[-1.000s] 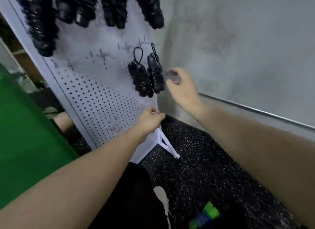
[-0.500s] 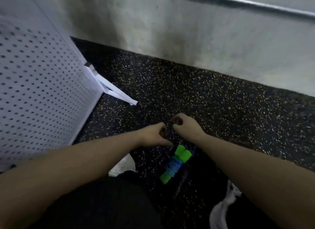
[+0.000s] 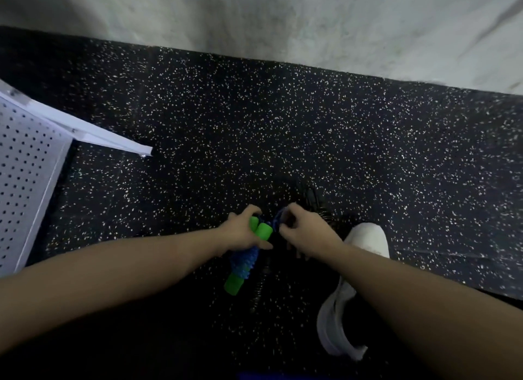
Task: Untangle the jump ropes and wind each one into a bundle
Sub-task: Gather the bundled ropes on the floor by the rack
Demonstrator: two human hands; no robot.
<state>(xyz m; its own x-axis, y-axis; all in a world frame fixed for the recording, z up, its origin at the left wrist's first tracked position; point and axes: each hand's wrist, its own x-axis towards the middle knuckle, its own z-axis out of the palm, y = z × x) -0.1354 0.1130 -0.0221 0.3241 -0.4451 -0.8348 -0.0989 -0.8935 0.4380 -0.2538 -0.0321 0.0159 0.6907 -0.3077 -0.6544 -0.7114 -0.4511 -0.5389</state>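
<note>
A jump rope bundle (image 3: 242, 263) with green handles and blue beaded cord wound around them sits low over the speckled black floor. My left hand (image 3: 242, 231) grips the upper ends of the green handles. My right hand (image 3: 301, 228) pinches a loop of the blue cord just right of the handles. A dark jump rope (image 3: 317, 202) lies on the floor just beyond my right hand, hard to make out against the floor.
A white perforated pegboard stand (image 3: 25, 164) with a white foot bar (image 3: 107, 137) stands at the left. A grey wall (image 3: 283, 20) runs along the far edge of the floor. My white shoe (image 3: 365, 241) is at the right of my hands.
My hands left the black bundles hung on the pegboard and dropped to the floor. The view tilted down. My left hand has taken hold of the green handles and my right the blue cord.
</note>
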